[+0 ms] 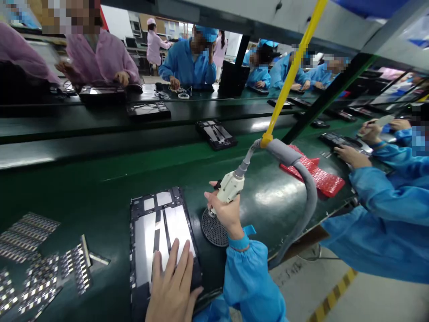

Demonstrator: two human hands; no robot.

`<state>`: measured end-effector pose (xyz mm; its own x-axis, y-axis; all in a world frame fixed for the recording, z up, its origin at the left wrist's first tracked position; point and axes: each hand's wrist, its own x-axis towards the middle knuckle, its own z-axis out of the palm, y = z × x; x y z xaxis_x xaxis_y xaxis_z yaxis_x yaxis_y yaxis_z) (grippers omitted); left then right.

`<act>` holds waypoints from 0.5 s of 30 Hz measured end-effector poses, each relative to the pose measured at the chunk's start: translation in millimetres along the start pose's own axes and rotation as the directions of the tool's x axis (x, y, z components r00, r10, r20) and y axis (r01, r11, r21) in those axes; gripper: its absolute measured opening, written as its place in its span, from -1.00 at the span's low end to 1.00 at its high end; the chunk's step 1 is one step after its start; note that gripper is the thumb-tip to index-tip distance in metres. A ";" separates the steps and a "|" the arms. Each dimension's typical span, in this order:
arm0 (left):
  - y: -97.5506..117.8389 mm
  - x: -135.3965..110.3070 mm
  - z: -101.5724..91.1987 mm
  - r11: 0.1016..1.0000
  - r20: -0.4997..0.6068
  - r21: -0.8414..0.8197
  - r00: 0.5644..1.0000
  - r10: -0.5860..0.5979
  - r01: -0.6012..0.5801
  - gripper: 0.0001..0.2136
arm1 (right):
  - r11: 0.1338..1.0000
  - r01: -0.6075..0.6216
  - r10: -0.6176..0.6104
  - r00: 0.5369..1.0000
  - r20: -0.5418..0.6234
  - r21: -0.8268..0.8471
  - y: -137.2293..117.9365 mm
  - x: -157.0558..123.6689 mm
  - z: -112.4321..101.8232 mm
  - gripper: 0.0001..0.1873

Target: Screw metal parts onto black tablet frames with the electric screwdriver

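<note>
My left hand (174, 281) lies flat, fingers stretched out, on the lower part of a tablet with its back off (142, 237). Silver battery panels and dark strips show inside its black frame. My right hand (228, 212) is closed round a cream electric screwdriver (230, 185), which tilts down to the left. The tool's lower end is at a round black perforated dish (214, 230) to the right of the tablet; whether the tip touches it I cannot tell. A yellow strap (290, 76) holds up the tool's grey sleeved cable (310, 188).
Several sheets of small parts (28, 235) lie at the left. Another opened tablet (216, 134) sits farther back. Red bubble wrap (315, 172) lies right, beside a co-worker's blue sleeve (385, 192). A green-black post (330, 96) and overhead shelf (221, 18) cross above.
</note>
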<state>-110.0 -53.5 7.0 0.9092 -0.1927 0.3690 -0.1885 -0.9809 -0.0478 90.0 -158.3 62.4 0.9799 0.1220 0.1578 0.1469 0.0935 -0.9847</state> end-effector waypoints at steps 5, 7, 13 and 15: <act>3.9 0.4 2.7 0.997 -0.056 -0.073 0.998 0.008 -0.012 -0.59 | 1.000 -0.010 0.010 1.000 -0.004 -0.003 3.6 0.9 0.7 -0.73; -0.1 -1.3 -1.7 0.993 -0.091 -0.106 0.995 0.041 -0.051 -0.60 | 1.000 -0.013 0.013 1.000 0.002 -0.007 2.7 0.3 0.9 -0.74; -39.0 -33.8 -23.2 0.980 -0.180 -0.193 0.981 -0.076 0.041 -0.65 | 1.000 0.003 -0.003 1.000 0.015 -0.009 0.2 -1.1 -0.1 -0.71; -63.3 -59.1 -25.5 0.973 -0.135 -0.183 0.976 -0.170 0.144 -0.63 | 1.000 0.013 -0.013 1.000 0.019 -0.016 1.2 -0.3 -0.3 -0.72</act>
<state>-161.3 20.7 11.9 0.8694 -0.0181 0.4938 -0.1207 -0.9769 0.1766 89.9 -158.6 61.2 0.9751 0.1400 0.1719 0.1621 0.0789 -0.9836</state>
